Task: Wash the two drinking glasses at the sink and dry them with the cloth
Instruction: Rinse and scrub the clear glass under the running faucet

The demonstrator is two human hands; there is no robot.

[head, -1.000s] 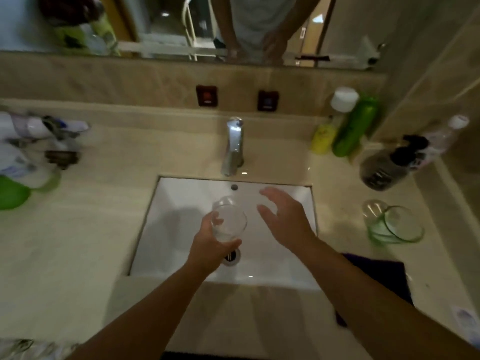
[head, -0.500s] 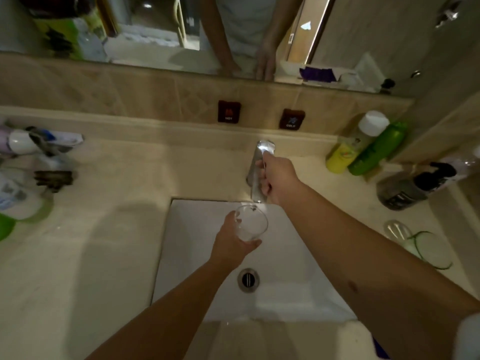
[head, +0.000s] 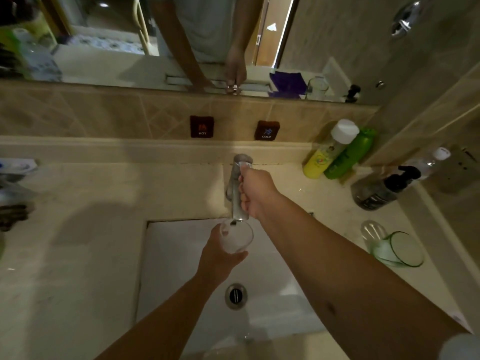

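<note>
My left hand [head: 217, 258] grips a clear drinking glass [head: 237, 237] and holds it directly under the spout of the chrome tap [head: 237, 198], above the white sink basin [head: 176, 268]. The glass looks whitish inside. My right hand [head: 255, 192] is closed around the tap's lever. A second clear glass [head: 392, 248] with a green rim stands on the counter to the right of the basin. The cloth shows only as a purple reflection [head: 287, 83] in the mirror; on the counter it is out of view.
Yellow and green bottles [head: 337, 152] and a dark pump bottle [head: 381, 187] stand at the back right. Toiletries crowd the left counter edge [head: 13, 193]. Hot and cold plates [head: 233, 127] sit on the tiled backsplash. The drain [head: 235, 296] lies at the basin's centre.
My right hand went from hovering open over the basin to gripping the tap lever. My left hand lifted the glass up under the spout. The view shifted closer to the wall.
</note>
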